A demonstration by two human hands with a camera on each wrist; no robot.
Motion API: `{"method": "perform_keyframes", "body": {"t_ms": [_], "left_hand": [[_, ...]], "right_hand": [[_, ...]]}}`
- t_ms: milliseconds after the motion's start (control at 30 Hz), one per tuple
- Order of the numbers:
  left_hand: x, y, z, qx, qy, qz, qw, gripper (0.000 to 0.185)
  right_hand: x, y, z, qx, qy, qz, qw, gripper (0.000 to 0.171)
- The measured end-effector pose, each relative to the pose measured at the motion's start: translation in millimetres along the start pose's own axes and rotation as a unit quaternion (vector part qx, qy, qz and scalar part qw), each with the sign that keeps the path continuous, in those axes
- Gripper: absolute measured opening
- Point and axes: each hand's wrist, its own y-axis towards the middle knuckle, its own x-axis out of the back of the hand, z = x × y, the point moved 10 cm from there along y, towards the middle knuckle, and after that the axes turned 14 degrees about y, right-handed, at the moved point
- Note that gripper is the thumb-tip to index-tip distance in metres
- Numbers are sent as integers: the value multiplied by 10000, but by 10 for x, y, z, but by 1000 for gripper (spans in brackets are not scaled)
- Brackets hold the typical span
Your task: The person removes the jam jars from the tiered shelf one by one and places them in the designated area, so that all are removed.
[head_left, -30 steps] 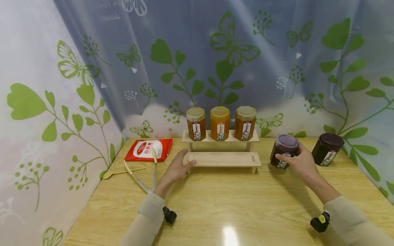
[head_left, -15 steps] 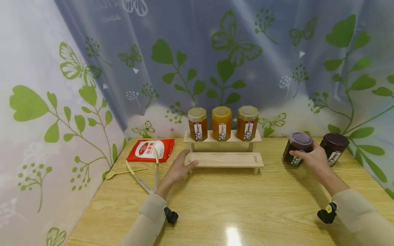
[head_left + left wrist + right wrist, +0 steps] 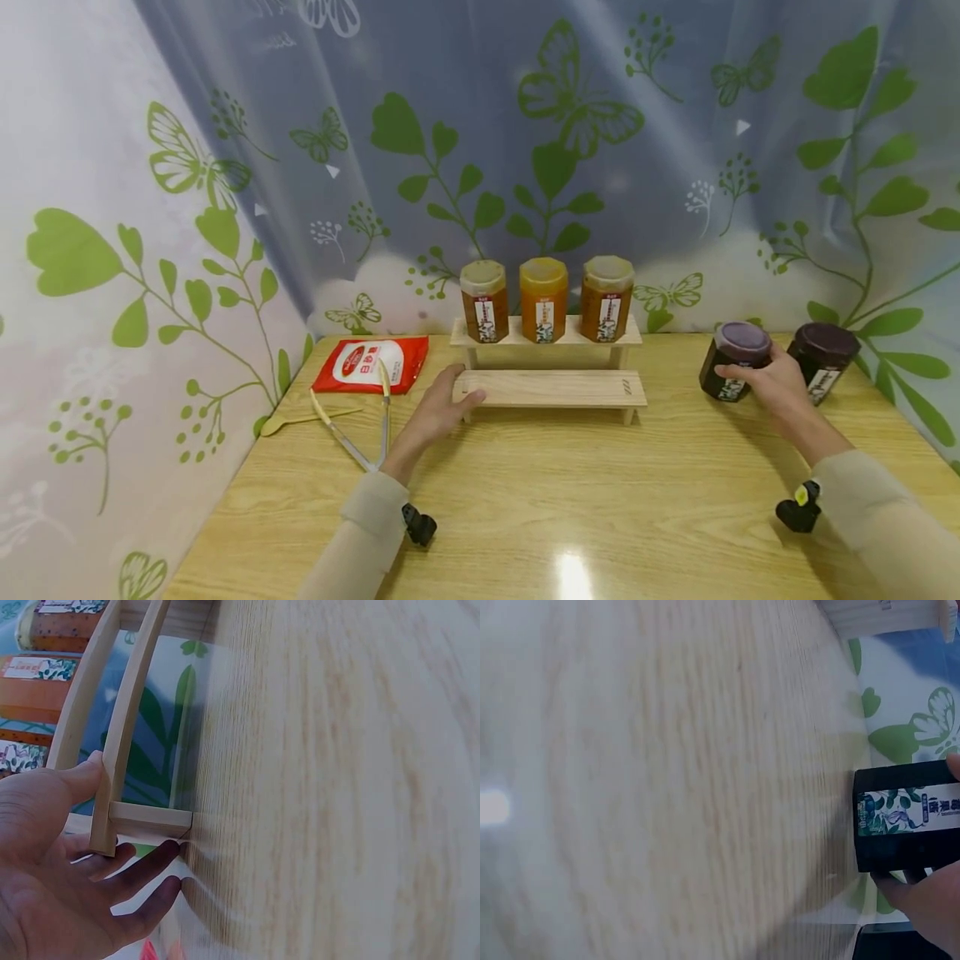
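Note:
A two-step wooden rack (image 3: 551,388) stands at the back of the table, with three amber jars (image 3: 543,300) on its upper step. My left hand (image 3: 459,393) rests open against the left end of the lower step; in the left wrist view its straight fingers (image 3: 142,871) lie beside the rack's leg (image 3: 150,819). To the right, my right hand (image 3: 753,377) grips a dark jar with a purple lid (image 3: 738,340), upright on the table. The right wrist view shows this jar's label (image 3: 907,811) and a finger (image 3: 930,900) on it.
A second dark jar (image 3: 825,358) stands just right of the held one, close to it. At the left lie a red packet (image 3: 371,364), metal tongs (image 3: 360,429) and a wooden spoon (image 3: 300,419). A leaf-print curtain (image 3: 225,208) closes the back and left of the table (image 3: 570,500).
My right hand has carried the purple-lidded jar to the right, away from the rack and up beside the second dark jar. The left hand has stayed on the rack.

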Motion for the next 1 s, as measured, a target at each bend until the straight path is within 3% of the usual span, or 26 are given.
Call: {"method": "perform_keyframes", "body": {"t_ms": [500,767,1000], "left_hand": [[13,12,-11,-23,10,-65,10000,72],[19,-1,-10,78,45,-62,9999,71],[26,-3,-1,70,36,-47,10000,72]], "right_hand": [[-39,67,-133,-136,121,426,9989,111],[-41,53,-121,-145,-215,475,9985,111],[-60,17,-16,-166,249,893,9956,106]]}}
